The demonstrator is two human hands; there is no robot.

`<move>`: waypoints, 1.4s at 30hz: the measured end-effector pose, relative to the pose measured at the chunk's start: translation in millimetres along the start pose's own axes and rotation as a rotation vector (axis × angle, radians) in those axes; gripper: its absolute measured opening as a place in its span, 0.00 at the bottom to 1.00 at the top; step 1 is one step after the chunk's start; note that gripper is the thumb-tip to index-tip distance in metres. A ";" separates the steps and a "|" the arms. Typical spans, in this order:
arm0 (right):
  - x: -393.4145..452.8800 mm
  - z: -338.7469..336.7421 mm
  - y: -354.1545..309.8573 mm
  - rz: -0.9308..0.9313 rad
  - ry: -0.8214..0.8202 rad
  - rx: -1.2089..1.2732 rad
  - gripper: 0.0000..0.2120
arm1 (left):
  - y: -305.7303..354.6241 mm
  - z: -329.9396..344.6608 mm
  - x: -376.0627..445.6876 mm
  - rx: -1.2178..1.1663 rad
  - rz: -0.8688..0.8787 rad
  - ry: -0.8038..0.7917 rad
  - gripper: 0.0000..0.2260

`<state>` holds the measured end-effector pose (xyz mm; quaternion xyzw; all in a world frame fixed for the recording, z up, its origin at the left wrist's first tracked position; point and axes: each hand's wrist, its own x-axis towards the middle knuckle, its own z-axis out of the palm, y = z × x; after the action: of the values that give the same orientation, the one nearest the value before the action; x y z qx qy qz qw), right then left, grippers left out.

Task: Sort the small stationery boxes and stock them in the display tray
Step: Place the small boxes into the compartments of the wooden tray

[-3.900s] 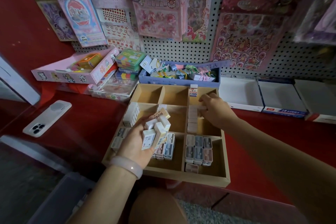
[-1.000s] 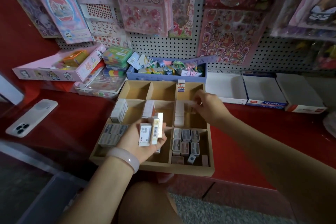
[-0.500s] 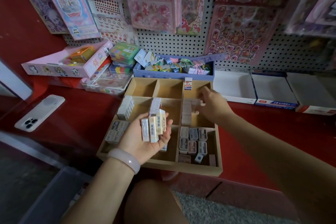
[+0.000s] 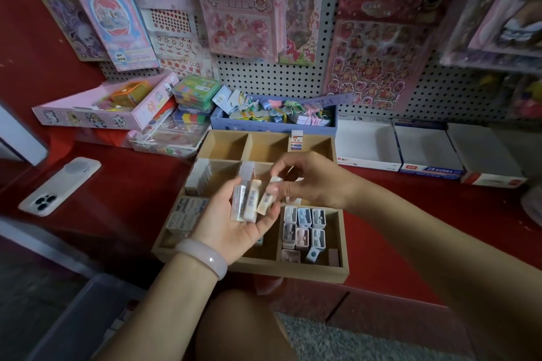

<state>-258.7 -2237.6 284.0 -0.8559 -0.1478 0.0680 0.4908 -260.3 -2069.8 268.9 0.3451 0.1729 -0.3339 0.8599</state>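
Over the tray [image 4: 293, 271] your left hand [image 4: 234, 226] lies palm up, fingers curled loosely round a fan of small boxes [image 4: 249, 199] standing on end against the fingertips. Your right hand [image 4: 308, 182] reaches across from the right, thumb and forefinger closing on the rightmost box [image 4: 267, 198]; whether they already pinch it firmly you cannot tell from this view.

These boxes look light, stiff card, smooth-faced and likely to slide on each other. Take each one by its two narrow long sides near the top end, not by the flat faces, so the neighbours do not come along. Keep the left palm level, or the fan may spill.

Filled compartments sit at the tray's near right and left; the far row holds one upright box [image 4: 296, 141] only.
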 end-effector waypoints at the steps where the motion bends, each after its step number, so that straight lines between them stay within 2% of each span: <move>1: -0.5 -1.8 1.8 -0.029 0.045 -0.026 0.08 | -0.6 0.3 0.3 0.002 -0.017 -0.005 0.18; 5: -0.4 -24.6 16.6 0.083 0.269 0.147 0.09 | -6.4 1.4 2.4 0.038 -0.057 0.002 0.19; 6: -0.8 -31.5 21.6 0.129 0.332 0.134 0.09 | -7.7 0.3 3.0 0.053 -0.056 0.011 0.18; 8: -3.2 -42.2 34.4 0.225 0.376 -0.063 0.08 | -9.3 -1.8 5.0 0.072 -0.045 0.029 0.17; 10: -6.1 -44.2 44.0 0.280 0.303 -0.308 0.05 | -8.8 -2.4 6.2 0.052 -0.030 0.031 0.17; 13: -4.0 -35.6 58.2 0.319 0.181 -0.568 0.09 | -5.4 -2.4 9.4 0.007 -0.002 0.000 0.16; 20: 12.2 -13.5 76.1 0.218 0.110 -0.908 0.14 | -2.2 -2.8 4.2 0.076 0.015 -0.033 0.18; 23: 12.1 -16.1 81.2 0.204 0.135 -0.990 0.17 | -1.5 -5.1 4.9 0.045 0.043 -0.035 0.16; 27: 14.0 -13.1 83.5 0.249 0.150 -0.935 0.19 | -1.9 -4.5 5.0 0.002 0.054 -0.084 0.17; 29: 15.7 -15.5 76.2 0.261 0.184 -0.905 0.19 | -2.1 -4.8 4.8 -0.014 0.059 -0.088 0.14; 31: 15.8 -17.8 62.2 0.168 0.285 -0.882 0.17 | -0.9 -6.5 5.2 -0.038 0.068 -0.065 0.11; 33: 10.2 -14.0 43.1 -0.054 0.354 -0.760 0.17 | 1.4 -8.8 5.0 -0.061 0.088 -0.040 0.10; 36: -3.3 3.6 14.2 -0.343 0.183 -0.631 0.23 | 2.4 -10.8 5.6 -0.013 0.134 -0.047 0.10; 39: -4.9 20.4 14.4 -0.444 0.116 -0.704 0.23 | -0.5 -9.2 5.6 0.089 0.154 -0.060 0.12; 42: -3.6 25.3 18.6 -0.464 0.168 -0.710 0.15 | -2.7 -10.8 5.4 0.097 0.133 -0.059 0.13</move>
<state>-265.3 -2226.9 255.1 -0.9185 -0.3099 -0.1690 0.1784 -259.0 -2066.1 257.1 0.3870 0.1078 -0.2939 0.8673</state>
